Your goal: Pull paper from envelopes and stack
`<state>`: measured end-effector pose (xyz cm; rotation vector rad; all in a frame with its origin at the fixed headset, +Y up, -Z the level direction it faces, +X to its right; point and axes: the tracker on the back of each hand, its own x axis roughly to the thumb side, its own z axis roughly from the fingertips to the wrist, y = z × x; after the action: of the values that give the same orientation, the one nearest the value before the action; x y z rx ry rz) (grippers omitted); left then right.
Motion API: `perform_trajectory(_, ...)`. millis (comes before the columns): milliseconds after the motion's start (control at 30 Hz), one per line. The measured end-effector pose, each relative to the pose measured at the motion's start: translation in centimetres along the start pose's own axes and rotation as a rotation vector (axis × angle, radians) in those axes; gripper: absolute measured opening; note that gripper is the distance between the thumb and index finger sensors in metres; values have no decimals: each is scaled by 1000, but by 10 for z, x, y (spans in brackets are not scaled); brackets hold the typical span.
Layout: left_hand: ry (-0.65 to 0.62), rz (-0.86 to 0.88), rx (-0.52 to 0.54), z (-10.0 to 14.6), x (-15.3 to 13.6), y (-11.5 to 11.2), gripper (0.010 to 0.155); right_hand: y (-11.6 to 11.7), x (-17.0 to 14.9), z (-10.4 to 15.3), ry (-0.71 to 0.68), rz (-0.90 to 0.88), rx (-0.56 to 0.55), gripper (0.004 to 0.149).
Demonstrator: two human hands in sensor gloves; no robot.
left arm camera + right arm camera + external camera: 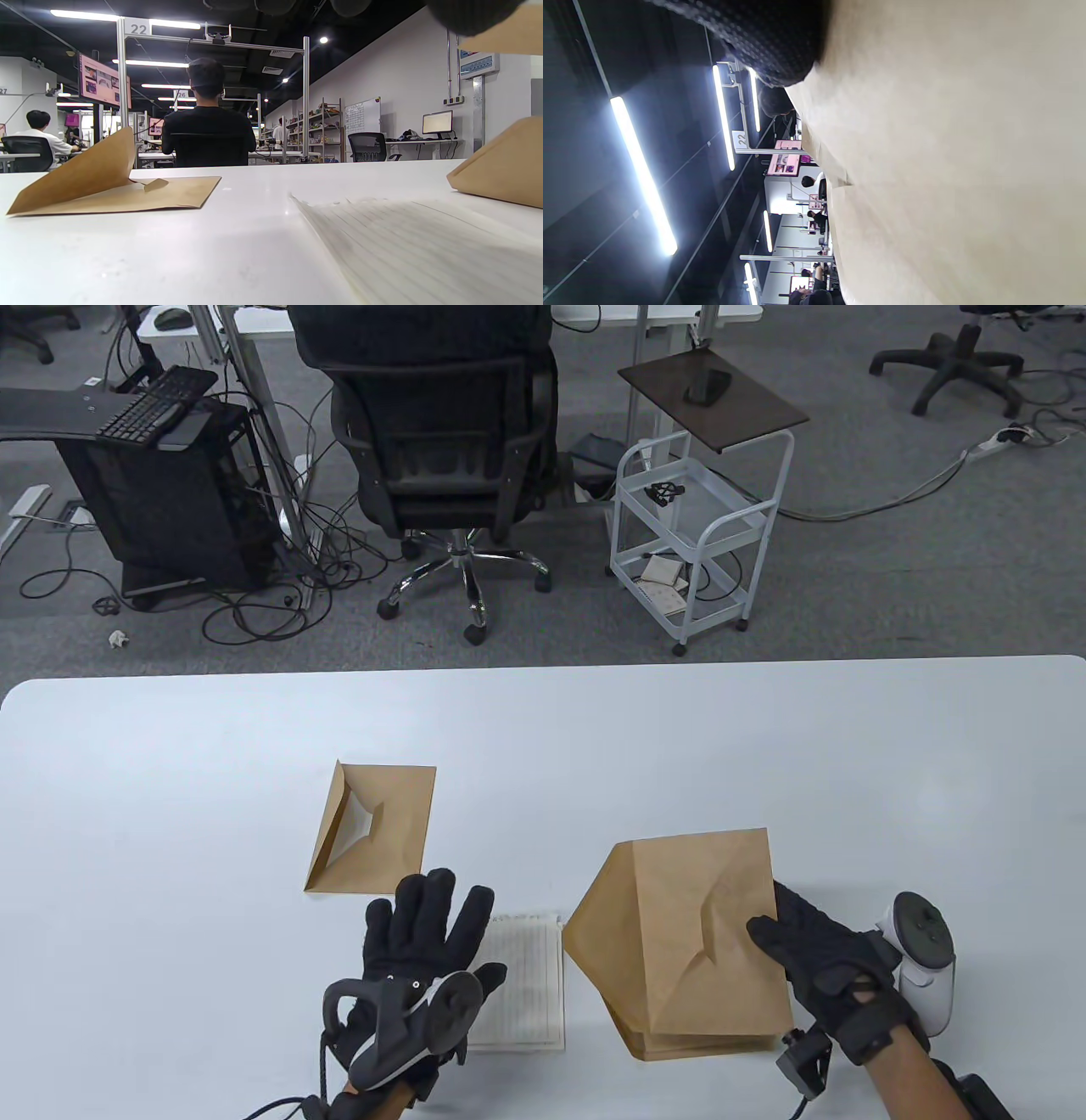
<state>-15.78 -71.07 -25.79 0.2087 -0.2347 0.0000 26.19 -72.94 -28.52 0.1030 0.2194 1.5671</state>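
A brown envelope (pixel 683 937) with its flap open to the left lies on top of other brown envelopes at the right front of the white table (pixel 543 729). My right hand (pixel 806 950) grips its right edge; it fills the right wrist view (pixel 946 169). My left hand (pixel 428 933) is spread open and flat, resting on a lined white sheet (pixel 522 984) just left of the envelope. A second brown envelope (pixel 373 827) lies open and apart beyond my left hand; it also shows in the left wrist view (pixel 114 188), with the sheet (pixel 415 250) in front.
Beyond the table's far edge stand a black office chair (pixel 441 449) and a white wire cart (pixel 691 534) on grey carpet. The table surface around the envelopes is bare white.
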Motion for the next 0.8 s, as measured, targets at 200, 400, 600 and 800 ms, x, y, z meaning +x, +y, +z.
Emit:
perform_trajectory(200,-9,-5,-7,2,4,-1,78,1,-7,-4,49,121,-39,72)
perform_trajectory(400,-7,-6,-34,3,4,-1,75,7,-20,-8,143,265,-91,78)
perform_trajectory(600,-3,-15,-44,3,5,0,73,15,-22,-12,133,581,-151,76)
perform_trajectory(800,-4,-17,-51,2,6,-1,70,34,-16,-15,27,948,-197,55)
